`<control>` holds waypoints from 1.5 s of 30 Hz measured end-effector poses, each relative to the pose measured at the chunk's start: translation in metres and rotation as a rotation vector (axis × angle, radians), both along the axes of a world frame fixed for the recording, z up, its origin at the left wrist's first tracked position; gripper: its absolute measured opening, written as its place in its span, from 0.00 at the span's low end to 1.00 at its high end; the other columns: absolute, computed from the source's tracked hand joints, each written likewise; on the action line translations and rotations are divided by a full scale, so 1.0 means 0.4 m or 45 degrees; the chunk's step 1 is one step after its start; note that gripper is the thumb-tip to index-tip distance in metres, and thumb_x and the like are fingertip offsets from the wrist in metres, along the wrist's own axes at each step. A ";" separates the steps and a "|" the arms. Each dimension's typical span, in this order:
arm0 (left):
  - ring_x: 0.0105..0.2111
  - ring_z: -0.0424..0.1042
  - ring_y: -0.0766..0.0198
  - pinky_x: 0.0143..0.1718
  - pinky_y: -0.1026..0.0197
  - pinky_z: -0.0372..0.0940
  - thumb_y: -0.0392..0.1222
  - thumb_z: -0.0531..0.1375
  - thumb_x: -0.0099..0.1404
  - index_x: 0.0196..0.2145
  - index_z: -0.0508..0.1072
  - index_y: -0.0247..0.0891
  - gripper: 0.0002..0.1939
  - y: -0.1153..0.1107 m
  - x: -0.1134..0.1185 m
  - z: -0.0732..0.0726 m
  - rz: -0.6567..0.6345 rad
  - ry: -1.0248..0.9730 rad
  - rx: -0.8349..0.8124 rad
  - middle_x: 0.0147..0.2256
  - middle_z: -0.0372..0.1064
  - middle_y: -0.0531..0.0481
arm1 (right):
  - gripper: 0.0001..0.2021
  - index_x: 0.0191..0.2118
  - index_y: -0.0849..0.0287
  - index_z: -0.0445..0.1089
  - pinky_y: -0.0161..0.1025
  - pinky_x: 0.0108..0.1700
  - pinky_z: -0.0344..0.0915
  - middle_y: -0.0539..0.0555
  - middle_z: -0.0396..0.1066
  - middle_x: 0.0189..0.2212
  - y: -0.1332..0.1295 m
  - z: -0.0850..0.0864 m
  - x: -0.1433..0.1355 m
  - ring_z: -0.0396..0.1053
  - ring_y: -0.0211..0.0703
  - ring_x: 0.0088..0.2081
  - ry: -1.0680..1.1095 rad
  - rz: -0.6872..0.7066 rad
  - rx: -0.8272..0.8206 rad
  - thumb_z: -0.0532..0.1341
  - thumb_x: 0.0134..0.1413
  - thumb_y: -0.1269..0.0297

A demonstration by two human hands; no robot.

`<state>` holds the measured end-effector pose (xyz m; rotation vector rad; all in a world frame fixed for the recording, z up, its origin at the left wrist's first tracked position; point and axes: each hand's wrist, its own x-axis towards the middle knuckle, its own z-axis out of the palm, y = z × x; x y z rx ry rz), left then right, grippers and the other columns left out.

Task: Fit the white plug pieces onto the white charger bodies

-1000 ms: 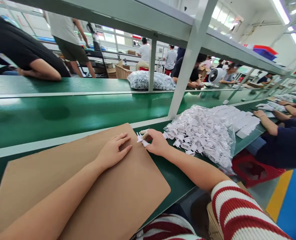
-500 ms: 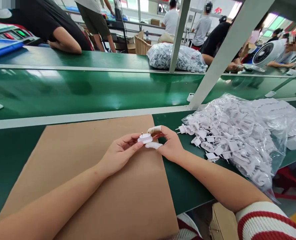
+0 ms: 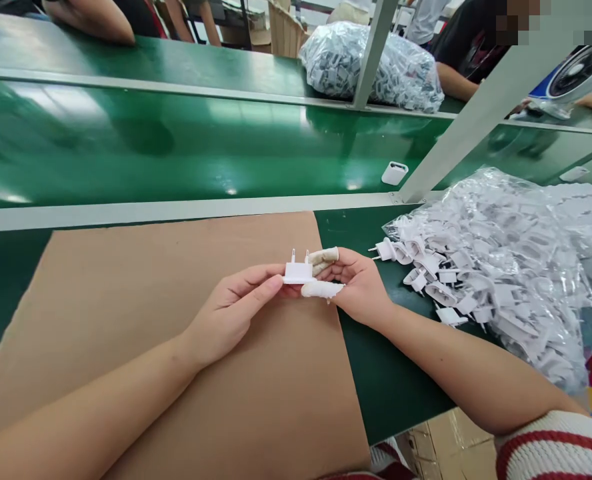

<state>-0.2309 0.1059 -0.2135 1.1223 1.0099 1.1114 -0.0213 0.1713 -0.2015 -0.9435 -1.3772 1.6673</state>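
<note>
Between my two hands is a white two-pin plug piece [image 3: 299, 272], its metal pins pointing up and away from me. The fingers and thumb of my left hand [image 3: 241, 300] pinch its left end. My right hand [image 3: 353, 283] grips the right side, with white covers on the thumb and a finger. Both hands are above the brown cardboard sheet [image 3: 186, 373]. To the right, a clear plastic bag [image 3: 506, 267] spills many similar white plug pieces [image 3: 446, 287] onto the green table.
A slanted grey post [image 3: 476, 113] rises behind the bag. On the green conveyor [image 3: 201, 147] lies a white adapter housing [image 3: 395, 173]. Across it rests another filled plastic bag [image 3: 371, 67], with co-workers beyond. A white fan [image 3: 581, 70] stands at the far right.
My view has tipped downward. The plug piece has been turned so that its pins and flat side face more plainly upright; both hands still hold it.
</note>
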 end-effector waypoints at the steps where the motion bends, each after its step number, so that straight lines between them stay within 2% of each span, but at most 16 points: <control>1: 0.50 0.79 0.51 0.58 0.52 0.72 0.54 0.64 0.74 0.55 0.82 0.42 0.19 0.000 0.001 0.002 -0.001 -0.007 0.004 0.52 0.80 0.43 | 0.28 0.39 0.56 0.78 0.37 0.34 0.73 0.48 0.77 0.30 0.001 0.002 0.001 0.72 0.37 0.29 0.013 0.006 -0.025 0.84 0.26 0.59; 4: 0.50 0.78 0.53 0.57 0.55 0.72 0.53 0.63 0.74 0.55 0.82 0.44 0.17 -0.001 0.001 0.006 -0.013 -0.017 0.015 0.51 0.80 0.45 | 0.28 0.39 0.57 0.79 0.37 0.34 0.72 0.49 0.78 0.30 0.000 0.002 0.001 0.72 0.36 0.29 0.030 0.001 -0.029 0.84 0.25 0.60; 7: 0.52 0.77 0.54 0.58 0.57 0.71 0.53 0.63 0.75 0.55 0.82 0.46 0.17 -0.002 -0.001 0.007 -0.029 0.005 0.008 0.52 0.80 0.47 | 0.28 0.39 0.57 0.79 0.38 0.37 0.73 0.49 0.78 0.30 -0.008 -0.001 0.001 0.72 0.37 0.30 0.010 -0.012 0.075 0.84 0.27 0.59; 10: 0.52 0.76 0.56 0.58 0.59 0.70 0.52 0.62 0.75 0.54 0.82 0.47 0.16 -0.003 -0.004 0.006 -0.056 0.031 0.000 0.52 0.79 0.48 | 0.26 0.40 0.57 0.80 0.39 0.39 0.75 0.49 0.78 0.32 -0.017 -0.005 0.002 0.74 0.38 0.31 0.008 -0.022 0.256 0.83 0.32 0.58; 14: 0.49 0.76 0.57 0.54 0.61 0.70 0.52 0.63 0.74 0.52 0.83 0.47 0.14 -0.003 -0.007 0.009 -0.109 0.059 0.031 0.49 0.80 0.48 | 0.22 0.43 0.56 0.81 0.41 0.40 0.78 0.52 0.79 0.35 -0.024 -0.009 0.006 0.76 0.40 0.33 -0.020 -0.030 0.559 0.81 0.41 0.55; 17: 0.45 0.76 0.58 0.51 0.61 0.69 0.52 0.63 0.75 0.49 0.83 0.45 0.13 0.000 -0.007 0.016 -0.150 0.118 0.068 0.46 0.80 0.48 | 0.21 0.44 0.56 0.81 0.41 0.38 0.78 0.52 0.78 0.34 -0.025 -0.008 0.010 0.76 0.41 0.33 -0.069 -0.015 0.720 0.79 0.45 0.54; 23: 0.42 0.73 0.58 0.48 0.61 0.67 0.50 0.60 0.76 0.41 0.82 0.41 0.14 0.002 -0.001 0.038 -0.264 0.161 0.141 0.41 0.77 0.48 | 0.20 0.45 0.56 0.80 0.38 0.37 0.76 0.52 0.79 0.35 -0.029 -0.004 0.015 0.75 0.40 0.33 -0.089 0.001 0.872 0.79 0.47 0.55; 28: 0.40 0.71 0.59 0.45 0.62 0.67 0.49 0.59 0.76 0.37 0.79 0.39 0.15 0.004 0.004 0.048 -0.268 0.200 0.141 0.38 0.75 0.48 | 0.19 0.45 0.56 0.79 0.37 0.36 0.75 0.51 0.79 0.35 -0.028 -0.006 0.019 0.75 0.39 0.32 -0.097 -0.001 0.968 0.78 0.50 0.56; 32: 0.32 0.67 0.64 0.36 0.64 0.65 0.50 0.61 0.74 0.30 0.76 0.37 0.17 0.009 0.013 0.059 -0.252 0.214 0.065 0.31 0.71 0.50 | 0.16 0.39 0.57 0.77 0.37 0.34 0.72 0.51 0.77 0.31 -0.035 -0.009 0.020 0.73 0.39 0.30 -0.222 -0.002 1.121 0.76 0.52 0.52; 35: 0.27 0.63 0.66 0.29 0.65 0.61 0.51 0.64 0.70 0.27 0.72 0.36 0.19 0.009 0.018 0.064 -0.267 0.223 0.030 0.27 0.67 0.52 | 0.19 0.30 0.57 0.72 0.35 0.29 0.66 0.50 0.73 0.26 -0.047 -0.006 0.019 0.69 0.37 0.27 -0.411 -0.015 1.249 0.73 0.55 0.46; 38: 0.24 0.60 0.67 0.26 0.66 0.58 0.54 0.62 0.71 0.24 0.70 0.37 0.22 0.003 0.023 0.065 -0.242 0.315 0.059 0.24 0.65 0.53 | 0.21 0.28 0.57 0.70 0.35 0.28 0.64 0.50 0.73 0.24 -0.058 0.004 0.017 0.68 0.36 0.25 -0.475 -0.009 1.258 0.72 0.56 0.44; 42: 0.21 0.57 0.67 0.24 0.64 0.57 0.59 0.55 0.75 0.21 0.66 0.38 0.30 -0.005 0.031 0.065 -0.117 0.419 0.129 0.20 0.62 0.53 | 0.18 0.33 0.58 0.74 0.36 0.32 0.71 0.51 0.77 0.28 -0.062 0.013 0.012 0.73 0.39 0.28 -0.297 0.044 1.062 0.76 0.52 0.50; 45: 0.21 0.58 0.66 0.24 0.62 0.57 0.63 0.52 0.76 0.19 0.65 0.39 0.33 -0.007 0.034 0.066 -0.056 0.450 0.142 0.19 0.62 0.52 | 0.18 0.33 0.58 0.75 0.37 0.35 0.73 0.52 0.78 0.29 -0.063 0.009 0.010 0.74 0.40 0.29 -0.240 0.080 0.995 0.77 0.50 0.50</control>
